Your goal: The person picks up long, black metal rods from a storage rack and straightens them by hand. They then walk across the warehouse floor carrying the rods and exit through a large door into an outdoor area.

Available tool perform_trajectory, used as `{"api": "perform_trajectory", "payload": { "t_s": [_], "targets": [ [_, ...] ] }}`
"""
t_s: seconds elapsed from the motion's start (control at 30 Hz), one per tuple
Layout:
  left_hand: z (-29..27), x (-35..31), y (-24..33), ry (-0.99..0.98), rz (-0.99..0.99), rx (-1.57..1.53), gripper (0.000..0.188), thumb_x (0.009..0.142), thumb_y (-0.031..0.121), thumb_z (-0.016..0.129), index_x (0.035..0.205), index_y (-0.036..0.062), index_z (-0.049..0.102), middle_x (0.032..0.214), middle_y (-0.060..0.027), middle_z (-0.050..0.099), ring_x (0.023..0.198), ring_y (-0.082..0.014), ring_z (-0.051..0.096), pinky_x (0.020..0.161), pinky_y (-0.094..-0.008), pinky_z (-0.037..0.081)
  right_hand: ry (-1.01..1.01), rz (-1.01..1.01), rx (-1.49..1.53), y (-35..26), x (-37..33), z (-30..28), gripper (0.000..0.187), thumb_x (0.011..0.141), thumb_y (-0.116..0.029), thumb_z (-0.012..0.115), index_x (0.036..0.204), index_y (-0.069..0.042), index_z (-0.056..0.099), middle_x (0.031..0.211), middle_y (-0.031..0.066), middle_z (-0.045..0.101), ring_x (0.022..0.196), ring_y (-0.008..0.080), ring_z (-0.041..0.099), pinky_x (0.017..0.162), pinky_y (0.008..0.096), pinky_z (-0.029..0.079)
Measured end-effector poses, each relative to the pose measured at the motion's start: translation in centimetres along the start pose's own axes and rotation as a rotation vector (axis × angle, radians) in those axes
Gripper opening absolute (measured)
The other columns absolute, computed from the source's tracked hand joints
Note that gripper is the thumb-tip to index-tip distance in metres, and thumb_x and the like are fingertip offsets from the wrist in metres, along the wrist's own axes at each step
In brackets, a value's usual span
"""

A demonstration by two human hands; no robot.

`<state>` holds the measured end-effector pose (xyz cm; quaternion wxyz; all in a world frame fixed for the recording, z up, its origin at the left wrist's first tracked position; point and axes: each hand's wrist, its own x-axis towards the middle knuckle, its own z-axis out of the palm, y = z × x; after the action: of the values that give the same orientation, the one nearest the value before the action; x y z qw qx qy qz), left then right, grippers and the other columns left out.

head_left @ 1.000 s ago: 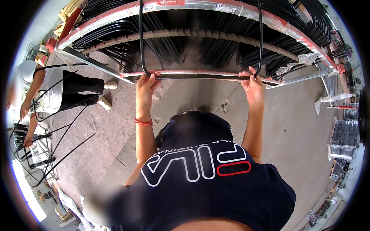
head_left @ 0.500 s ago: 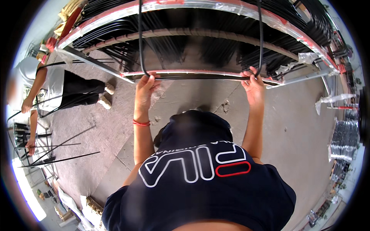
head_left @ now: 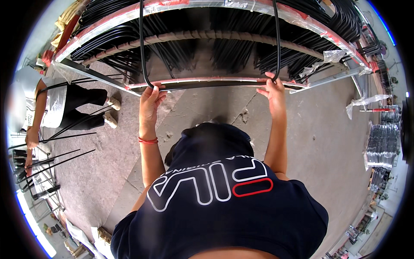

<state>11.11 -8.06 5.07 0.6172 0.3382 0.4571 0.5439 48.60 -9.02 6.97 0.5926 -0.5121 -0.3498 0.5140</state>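
Note:
A black U-shaped tube frame (head_left: 207, 86) hangs in front of me, its crossbar nearest me and its two legs running up and away over the rack. My left hand (head_left: 149, 103) grips the left bend, thumb and fingers around the tube. At the opposite bend, my right hand (head_left: 275, 96) is closed on the tube with thumb and forefinger, its other fingers loosely curled. The metal rack (head_left: 189, 6), wrapped in red and clear film, stands just beyond; many black bent tubes (head_left: 103, 45) fill it. The far ends of the frame's legs are out of view.
A co-worker (head_left: 39, 101) at the left handles several black tubes (head_left: 64, 159) that jut out over the floor. Wrapped bundles (head_left: 383, 144) stand at the right. Torn plastic film (head_left: 366, 103) hangs near the rack's right post. Grey concrete floor (head_left: 319, 142) lies around me.
The whole view has shifted, so rack, hands and frame sit further left. Both hands keep their hold on the bends. The co-worker's hands and black tubes have changed position.

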Motion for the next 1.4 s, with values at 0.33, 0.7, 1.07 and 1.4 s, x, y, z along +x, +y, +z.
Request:
{"api": "perform_trajectory", "payload": {
  "t_s": [0.33,0.7,1.07,1.4],
  "targets": [
    [-0.3,-0.6,-0.6,0.15,0.029,-0.03,0.017,0.083,0.016,0.054,0.093,0.0034,0.054,0.084,-0.0019,0.058,0.069,-0.0078,0.055,0.063,-0.0198,0.045,-0.079,0.068,-0.157,1.0,-0.8,-1.3,0.011,0.081,-0.017,0.054,0.083,-0.007,0.05,0.062,0.0014,0.051,0.054,0.0092,0.05,0.048,0.0205,0.04],
    [-0.2,-0.6,-0.8,0.057,0.042,0.005,0.044,0.076,-0.005,0.045,0.115,0.0124,0.037,0.099,-0.0075,0.056,0.085,-0.0174,0.058,0.063,-0.0215,0.042,-0.04,0.218,-0.211,1.7,-0.9,-1.9,0.011,0.08,-0.015,0.055,0.085,-0.007,0.05,0.067,0.0041,0.056,0.06,0.0136,0.057,0.052,0.022,0.045],
    [-1.8,-0.4,-4.8,0.008,0.13,-0.086,0.037,0.067,-0.012,0.048,0.095,0.0089,0.039,0.091,-0.0089,0.054,0.081,-0.0203,0.058,0.071,-0.0285,0.045,-0.03,0.171,-0.086,4.8,0.1,-3.2,0.013,0.083,-0.013,0.052,0.091,-0.007,0.043,0.07,0.0029,0.051,0.06,0.0188,0.06,0.054,0.0269,0.05],
    [-3.2,-4.4,1.6,0.157,0.362,-0.102,0.038,0.062,-0.017,0.043,0.092,0.0062,0.039,0.084,-0.0083,0.054,0.077,-0.0185,0.058,0.073,-0.0282,0.044,-0.297,0.124,0.035,4.6,5.4,4.3,0.008,0.083,-0.007,0.049,0.086,-0.005,0.041,0.07,0.0065,0.053,0.058,0.0205,0.06,0.054,0.0255,0.051]
  ]
}}
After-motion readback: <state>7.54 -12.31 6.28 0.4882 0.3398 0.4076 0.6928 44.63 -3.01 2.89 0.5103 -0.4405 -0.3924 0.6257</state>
